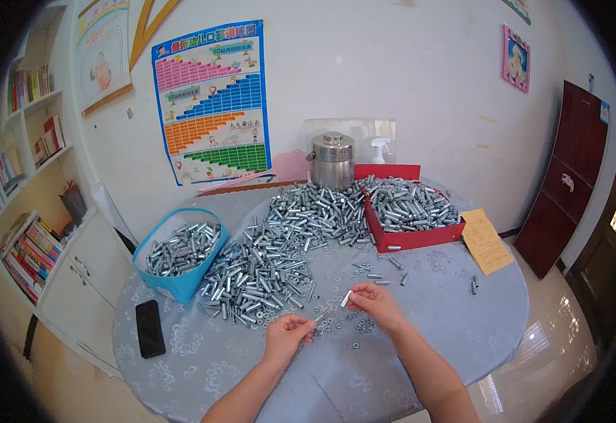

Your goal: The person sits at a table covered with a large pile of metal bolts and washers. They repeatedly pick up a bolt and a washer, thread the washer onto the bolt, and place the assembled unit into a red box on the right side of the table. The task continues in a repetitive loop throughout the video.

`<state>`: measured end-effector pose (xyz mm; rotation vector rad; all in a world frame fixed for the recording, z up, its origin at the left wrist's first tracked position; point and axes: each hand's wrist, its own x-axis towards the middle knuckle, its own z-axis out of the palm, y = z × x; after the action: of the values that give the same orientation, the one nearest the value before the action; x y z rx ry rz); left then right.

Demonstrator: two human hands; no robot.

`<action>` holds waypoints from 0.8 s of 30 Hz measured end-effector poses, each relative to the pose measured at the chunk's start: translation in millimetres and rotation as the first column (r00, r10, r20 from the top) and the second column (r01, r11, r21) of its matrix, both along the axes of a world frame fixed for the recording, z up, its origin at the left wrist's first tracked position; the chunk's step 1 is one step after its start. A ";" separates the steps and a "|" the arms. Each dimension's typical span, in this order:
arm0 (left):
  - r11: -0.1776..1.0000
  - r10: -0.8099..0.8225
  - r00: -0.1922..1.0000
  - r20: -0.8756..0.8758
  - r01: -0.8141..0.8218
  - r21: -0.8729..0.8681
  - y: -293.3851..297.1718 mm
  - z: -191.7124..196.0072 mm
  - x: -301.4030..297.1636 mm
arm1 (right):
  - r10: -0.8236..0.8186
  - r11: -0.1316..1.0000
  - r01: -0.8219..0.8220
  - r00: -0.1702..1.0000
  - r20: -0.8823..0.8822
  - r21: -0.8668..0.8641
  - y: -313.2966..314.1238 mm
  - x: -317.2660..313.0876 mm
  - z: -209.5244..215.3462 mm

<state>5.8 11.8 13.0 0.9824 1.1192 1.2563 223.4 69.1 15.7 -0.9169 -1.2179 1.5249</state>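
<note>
Near the middle of the table, my left hand (289,336) pinches a thin silver bolt (318,318) between thumb and fingers. Just right of it and a little farther away, my right hand (376,304) is closed on a short shiny metal sleeve (347,298). The two pieces are close together but apart. Loose washers and nuts (364,325) lie on the tablecloth between and below the hands. Beyond them spreads a large heap of silver bolts and sleeves (259,271). Several loose sleeves (373,276) lie just past my right hand.
A blue bin (183,285) of metal parts stands left, a red box (421,238) of sleeves at the back right. A black phone (150,329) lies at the left edge. A steel canister (333,162), spray bottle (379,150) and yellow paper (488,243) are farther off.
</note>
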 end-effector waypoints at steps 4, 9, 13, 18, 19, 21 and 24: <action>1.000 -0.002 0.996 0.090 0.002 0.005 1.5 -7.8 -2.4 | 0.048 0.998 -0.047 0.999 -0.023 0.028 -1.9 -9.4 -2.4; 0.999 -0.032 0.996 0.086 0.036 -0.037 -1.2 -5.2 -3.2 | 0.008 1.000 -0.007 0.999 -0.032 0.009 -7.3 -20.2 -4.5; 0.998 -0.035 0.992 0.118 0.042 -0.055 -0.7 -7.1 -4.0 | -0.038 0.998 0.040 0.999 -0.029 0.050 -7.3 -21.8 -5.0; 0.996 -0.059 0.988 0.139 0.067 -0.055 -2.0 -4.4 -3.9 | 0.078 0.997 -0.079 0.995 -0.054 -0.003 -10.1 -26.0 -6.8; 0.996 -0.063 0.987 0.148 0.073 -0.057 -2.2 -4.3 -3.3 | 0.113 0.994 -0.113 0.991 -0.068 0.007 -11.9 -27.9 -8.7; 0.995 -0.050 0.985 0.165 0.064 -0.080 -3.0 -2.1 -1.9 | 0.150 0.989 -0.149 0.986 -0.066 0.024 -15.6 -34.4 -8.5; 0.995 -0.032 0.979 0.201 0.051 -0.090 -3.6 -3.9 -2.4 | 0.150 0.988 -0.148 0.988 -0.039 0.053 -21.9 -40.6 -6.2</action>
<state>3.4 8.2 9.0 0.7859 0.9880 1.2279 182.8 47.2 9.5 -0.7712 -1.3124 1.6160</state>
